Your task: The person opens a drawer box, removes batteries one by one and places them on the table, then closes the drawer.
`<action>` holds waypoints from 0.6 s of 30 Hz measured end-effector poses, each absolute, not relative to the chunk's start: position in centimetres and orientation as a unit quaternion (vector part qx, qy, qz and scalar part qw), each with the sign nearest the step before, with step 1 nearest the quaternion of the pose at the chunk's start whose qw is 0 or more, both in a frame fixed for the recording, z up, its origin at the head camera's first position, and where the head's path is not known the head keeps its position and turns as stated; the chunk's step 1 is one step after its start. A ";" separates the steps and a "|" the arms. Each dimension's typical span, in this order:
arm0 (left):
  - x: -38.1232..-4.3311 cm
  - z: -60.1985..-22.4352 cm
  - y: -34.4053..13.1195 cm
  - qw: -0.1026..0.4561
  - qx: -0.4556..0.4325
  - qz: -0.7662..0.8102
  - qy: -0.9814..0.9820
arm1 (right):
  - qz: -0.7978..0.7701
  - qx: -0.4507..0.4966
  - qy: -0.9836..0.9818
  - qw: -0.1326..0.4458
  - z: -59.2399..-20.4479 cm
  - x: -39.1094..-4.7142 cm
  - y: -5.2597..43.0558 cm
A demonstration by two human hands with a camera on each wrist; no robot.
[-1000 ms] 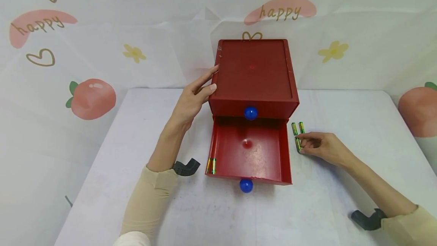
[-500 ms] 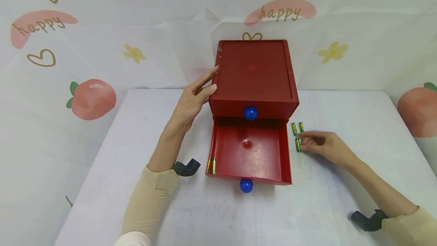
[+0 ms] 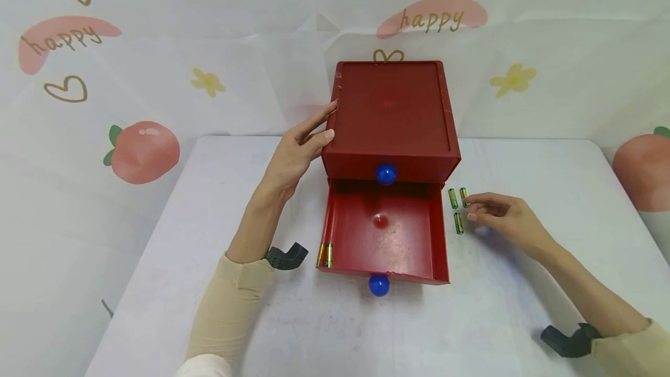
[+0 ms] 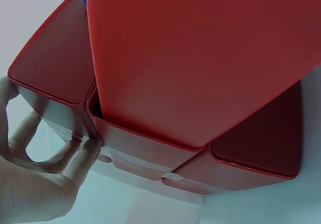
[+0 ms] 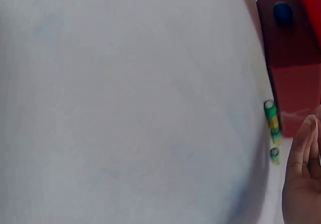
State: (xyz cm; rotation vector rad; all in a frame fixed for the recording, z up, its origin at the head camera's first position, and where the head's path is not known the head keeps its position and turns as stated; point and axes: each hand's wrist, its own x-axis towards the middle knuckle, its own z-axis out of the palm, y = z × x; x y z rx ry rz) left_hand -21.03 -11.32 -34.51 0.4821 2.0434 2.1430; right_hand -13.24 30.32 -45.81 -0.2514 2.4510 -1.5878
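While my outstretched left hand (image 3: 294, 151) touches the red cabinet's (image 3: 389, 115) edge, batteries (image 3: 459, 223) dot tabletop (image 3: 544, 185) rightward, near my relaxed right hand (image 3: 508, 218).

Lower drawer (image 3: 405, 249) is out, reachable from above; red cabinet (image 3: 389, 109) blocks its far end. Left side: left hand (image 3: 293, 159) in the way. Right side: three batteries (image 3: 459, 223), right hand (image 3: 510, 223). Near table (image 3: 324, 330) passable, but lower blue knob (image 3: 379, 285) juts out.

We see a white, faintly smudged tabletop (image 3: 324, 336). Directly on it we find a red drawer cabinet (image 3: 389, 112) toward the back and, just right of it, three green-and-yellow batteries (image 3: 459, 223): two side by side, one nearer us.
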 end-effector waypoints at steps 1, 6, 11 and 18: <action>-21.0 -34.5 -11.3 0.071 0.159 0.713 0.679 | -0.542 -0.084 0.829 0.105 -45.6 -13.2 30.2; -21.0 -34.5 -11.4 0.071 0.156 0.715 0.678 | -0.543 -0.093 0.830 0.089 -44.3 -12.7 29.4; -21.1 -34.5 -11.3 0.070 0.156 0.715 0.677 | -0.547 -0.114 0.828 0.053 -43.1 -12.4 28.5; -21.1 -34.5 -11.3 0.069 0.154 0.714 0.679 | -0.565 -0.138 0.812 0.043 -41.5 -11.8 27.1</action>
